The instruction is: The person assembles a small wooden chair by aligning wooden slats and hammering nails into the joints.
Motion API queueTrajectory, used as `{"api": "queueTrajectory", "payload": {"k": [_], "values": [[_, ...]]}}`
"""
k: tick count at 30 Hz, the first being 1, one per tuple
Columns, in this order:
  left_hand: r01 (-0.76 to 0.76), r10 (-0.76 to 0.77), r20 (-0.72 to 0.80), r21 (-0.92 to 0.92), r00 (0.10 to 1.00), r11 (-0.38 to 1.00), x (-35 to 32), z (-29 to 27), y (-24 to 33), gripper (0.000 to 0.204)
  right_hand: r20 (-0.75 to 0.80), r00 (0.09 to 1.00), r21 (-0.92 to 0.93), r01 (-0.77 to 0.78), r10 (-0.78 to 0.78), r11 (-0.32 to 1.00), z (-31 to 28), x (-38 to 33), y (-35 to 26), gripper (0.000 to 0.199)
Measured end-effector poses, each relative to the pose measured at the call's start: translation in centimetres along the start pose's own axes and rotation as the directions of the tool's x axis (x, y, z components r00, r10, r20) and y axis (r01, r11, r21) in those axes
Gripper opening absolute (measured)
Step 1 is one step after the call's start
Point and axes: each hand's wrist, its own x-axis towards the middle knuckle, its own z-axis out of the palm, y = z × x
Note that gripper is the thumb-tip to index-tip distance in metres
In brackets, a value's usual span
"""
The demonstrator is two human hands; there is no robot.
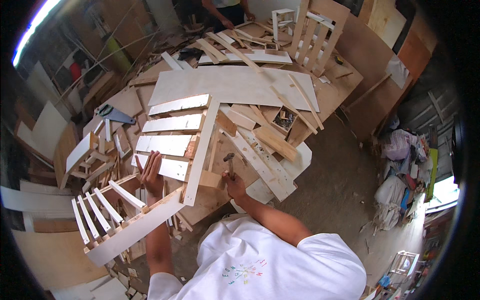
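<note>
A white-faced slatted wooden frame [204, 145] stands before me, its slats joined to a long white board. My left hand [151, 172] comes up behind the frame's lower section, fingers stretched out against the lowest white slat [172, 168]. At the lower left, a second row of thin slats [102, 211] joins a white rail [137, 230], which meets the long board at a corner. My right hand [234, 186] is closed around the handle of a hammer [229, 158], head upward, just right of the frame. A wood block [212, 180] sits between hammer and board.
Behind the frame, a workbench carries a large white panel [230, 86], loose strips and a small box of fasteners [285, 120]. A handsaw [116, 114] lies at left. Another person [227, 12] stands at the far side near a slatted chair back [317, 37]. Sacks [395, 190] are piled at right.
</note>
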Motion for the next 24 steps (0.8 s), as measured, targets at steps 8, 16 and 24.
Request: {"api": "queueTrajectory", "payload": {"k": [8,16,24], "values": [[0.037,-0.036,0.054,-0.024,0.998,0.999,-0.4,0.5,3.7,0.036,0.017,0.985,-0.449,0.159,-0.169,0.879,-3.9,-1.3,-0.9,0.03],[0.048,-0.05,0.03,0.062,0.998,0.997,-3.1,2.1,7.9,0.038,-0.016,0.979,-0.266,0.191,-0.203,0.945,-12.5,-2.0,0.5,0.028],[0.153,-0.166,0.092,0.132,0.982,0.979,-4.9,1.6,11.8,0.05,0.009,0.999,-0.281,0.041,-0.04,0.959,-18.6,-2.1,-1.7,0.022]]}}
